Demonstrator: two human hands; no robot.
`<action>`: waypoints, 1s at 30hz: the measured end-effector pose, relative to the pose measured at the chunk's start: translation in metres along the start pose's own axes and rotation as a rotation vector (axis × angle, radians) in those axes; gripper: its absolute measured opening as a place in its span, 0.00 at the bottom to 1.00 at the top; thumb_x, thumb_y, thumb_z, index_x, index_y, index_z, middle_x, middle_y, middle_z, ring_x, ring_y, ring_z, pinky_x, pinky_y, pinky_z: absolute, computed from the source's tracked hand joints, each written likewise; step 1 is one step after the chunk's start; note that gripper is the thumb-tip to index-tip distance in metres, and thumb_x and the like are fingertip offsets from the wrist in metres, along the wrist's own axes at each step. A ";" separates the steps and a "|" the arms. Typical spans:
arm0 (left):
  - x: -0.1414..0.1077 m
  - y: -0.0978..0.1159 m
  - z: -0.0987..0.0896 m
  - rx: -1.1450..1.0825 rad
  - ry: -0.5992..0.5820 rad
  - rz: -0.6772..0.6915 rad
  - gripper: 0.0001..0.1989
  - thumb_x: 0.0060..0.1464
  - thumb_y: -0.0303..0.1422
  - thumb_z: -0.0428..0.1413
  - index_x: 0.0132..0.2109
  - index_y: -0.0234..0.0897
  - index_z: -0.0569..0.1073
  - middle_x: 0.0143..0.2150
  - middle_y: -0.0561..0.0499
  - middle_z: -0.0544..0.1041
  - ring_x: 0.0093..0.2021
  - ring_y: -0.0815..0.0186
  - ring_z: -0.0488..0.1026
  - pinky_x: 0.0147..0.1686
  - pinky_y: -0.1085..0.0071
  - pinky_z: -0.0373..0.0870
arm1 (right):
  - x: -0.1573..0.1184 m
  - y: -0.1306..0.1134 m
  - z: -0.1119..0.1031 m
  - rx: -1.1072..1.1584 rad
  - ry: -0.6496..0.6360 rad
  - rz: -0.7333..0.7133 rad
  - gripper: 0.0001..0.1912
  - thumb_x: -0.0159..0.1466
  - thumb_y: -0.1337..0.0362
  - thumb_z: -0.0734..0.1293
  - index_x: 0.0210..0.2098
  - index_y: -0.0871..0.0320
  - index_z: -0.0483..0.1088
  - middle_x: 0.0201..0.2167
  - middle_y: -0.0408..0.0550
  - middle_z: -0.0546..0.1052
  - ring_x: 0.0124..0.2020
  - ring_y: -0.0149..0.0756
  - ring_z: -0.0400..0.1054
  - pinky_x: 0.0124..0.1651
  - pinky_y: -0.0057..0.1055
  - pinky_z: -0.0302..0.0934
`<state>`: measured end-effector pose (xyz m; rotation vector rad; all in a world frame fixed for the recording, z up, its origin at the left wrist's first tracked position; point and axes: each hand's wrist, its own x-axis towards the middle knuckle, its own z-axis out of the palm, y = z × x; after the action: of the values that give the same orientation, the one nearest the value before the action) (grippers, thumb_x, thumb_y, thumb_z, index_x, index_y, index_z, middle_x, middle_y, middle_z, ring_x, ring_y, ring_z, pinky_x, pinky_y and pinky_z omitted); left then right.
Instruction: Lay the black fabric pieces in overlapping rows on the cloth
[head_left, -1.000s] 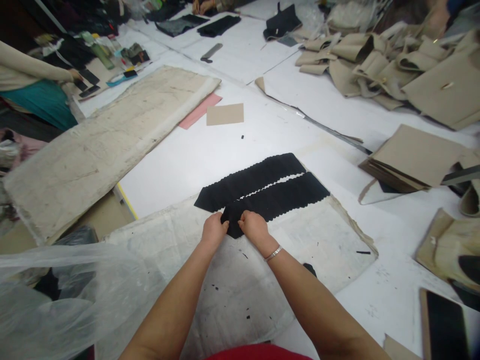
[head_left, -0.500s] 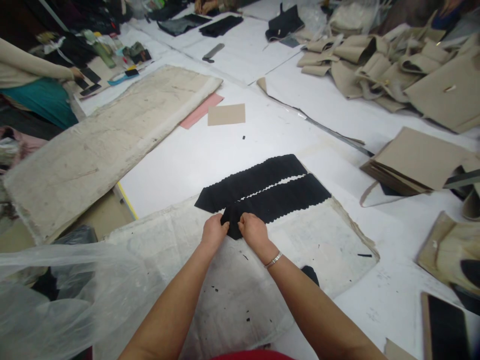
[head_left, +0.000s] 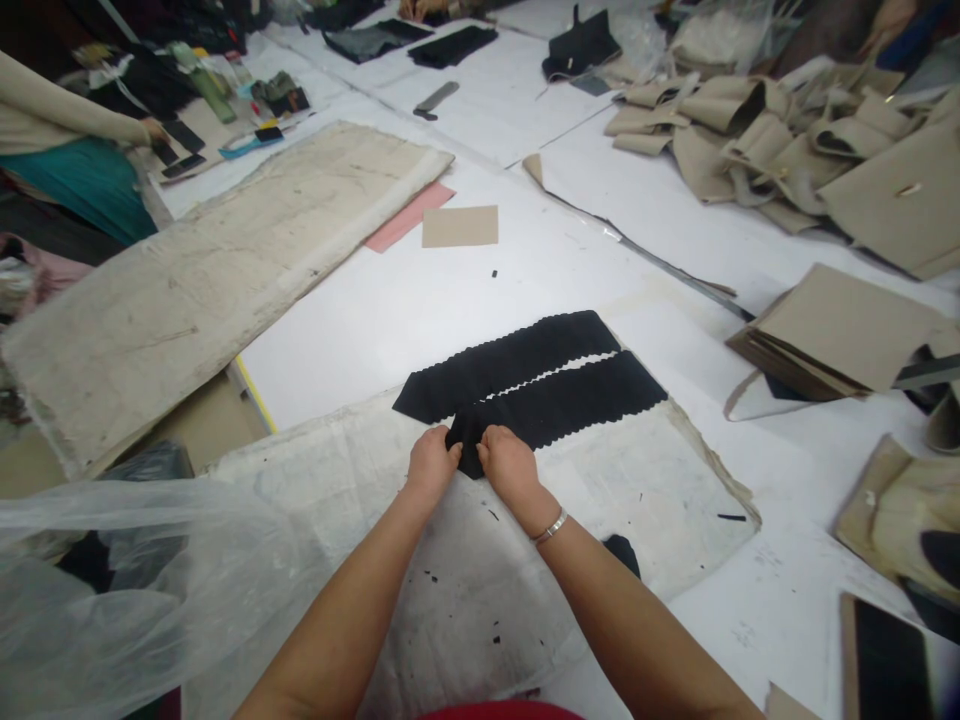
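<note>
Between my hands is a small black piece [head_left: 469, 455], its top edge against the rows of black pieces. My left hand [head_left: 433, 462] pinches its left side, and my right hand [head_left: 511, 465], with a metal band at the wrist, pinches its right side. Two long rows of overlapping black pieces with jagged edges, an upper row [head_left: 510, 362] and a lower row [head_left: 577, 398], lie slanting on a whitish padded board [head_left: 337, 480]. Another black item [head_left: 622, 553] lies partly hidden behind my right forearm.
A long beige board [head_left: 225, 250] lies at the left, with clear plastic [head_left: 150, 600] below it. Stacked beige panels [head_left: 847, 320] and heaped beige pieces [head_left: 750, 130] are at the right. A co-worker's hand [head_left: 156, 130] is at the upper left.
The view has shifted slightly, so things appear a little further right. Both hands keep their pinch on the black piece, with almost no movement.
</note>
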<state>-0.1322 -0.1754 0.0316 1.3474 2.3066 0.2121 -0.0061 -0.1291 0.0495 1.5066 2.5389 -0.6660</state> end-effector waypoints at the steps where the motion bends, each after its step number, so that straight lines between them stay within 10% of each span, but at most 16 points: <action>1: 0.000 0.000 0.001 -0.006 0.001 0.004 0.09 0.51 0.32 0.53 0.39 0.34 0.71 0.39 0.44 0.74 0.42 0.61 0.70 0.41 0.71 0.62 | -0.001 0.000 0.001 -0.014 0.010 -0.021 0.06 0.63 0.64 0.58 0.37 0.59 0.64 0.36 0.50 0.71 0.38 0.35 0.66 0.38 0.28 0.55; 16: -0.009 -0.004 0.005 -0.050 0.058 0.038 0.09 0.52 0.33 0.52 0.40 0.36 0.71 0.40 0.47 0.74 0.42 0.63 0.69 0.43 0.71 0.62 | 0.013 0.019 -0.004 0.318 -0.155 0.046 0.12 0.61 0.60 0.59 0.29 0.58 0.70 0.27 0.45 0.75 0.30 0.30 0.67 0.31 0.24 0.53; 30: -0.006 -0.002 -0.001 0.025 0.023 -0.001 0.09 0.51 0.37 0.53 0.37 0.36 0.71 0.37 0.45 0.75 0.39 0.61 0.71 0.38 0.71 0.61 | 0.005 0.015 -0.007 0.023 -0.076 -0.047 0.11 0.63 0.62 0.56 0.35 0.58 0.69 0.34 0.49 0.75 0.35 0.34 0.68 0.36 0.26 0.54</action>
<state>-0.1316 -0.1816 0.0341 1.3626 2.3357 0.2003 0.0053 -0.1163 0.0497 1.4040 2.5254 -0.7462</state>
